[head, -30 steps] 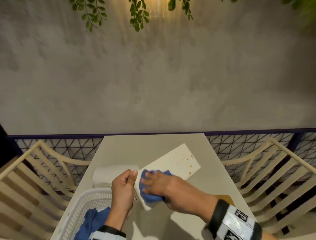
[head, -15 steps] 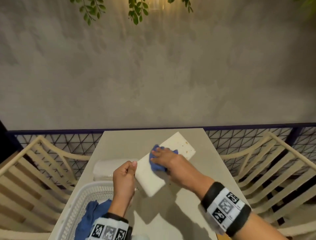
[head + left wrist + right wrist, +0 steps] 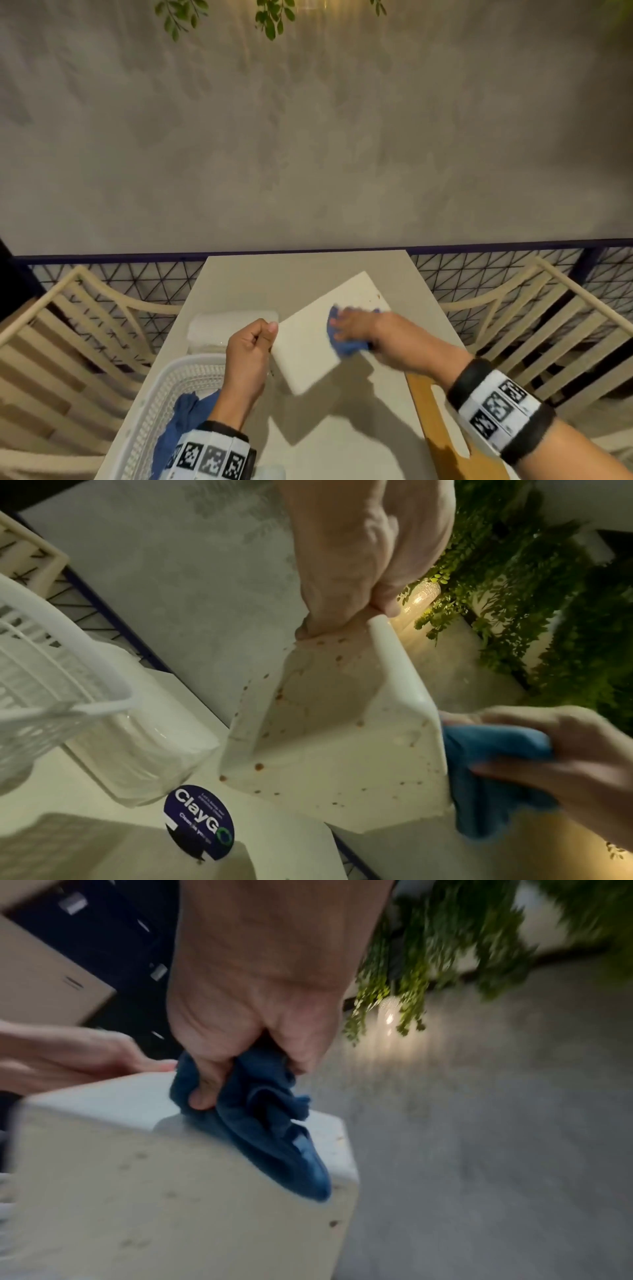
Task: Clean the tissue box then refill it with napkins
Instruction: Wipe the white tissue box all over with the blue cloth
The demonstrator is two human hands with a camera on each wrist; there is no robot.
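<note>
The white tissue box stands tilted on the table, its flat side up and its open, brown-spotted inside facing left. My left hand grips its near left rim, thumb on top. My right hand holds a crumpled blue cloth and presses it on the box's upper face, near the far right edge. In the right wrist view the blue cloth is bunched under my fingers on the box. A few brown spots show at the far corner. A wrapped pack of napkins lies left of the box.
A white plastic basket with another blue cloth sits at the near left of the table. A wooden board lies at the near right. A round dark sticker is on the table. Slatted chairs flank both sides.
My right hand has swept the blue cloth along the box's upper face, from the near end towards the far right edge. The left hand keeps its grip.
</note>
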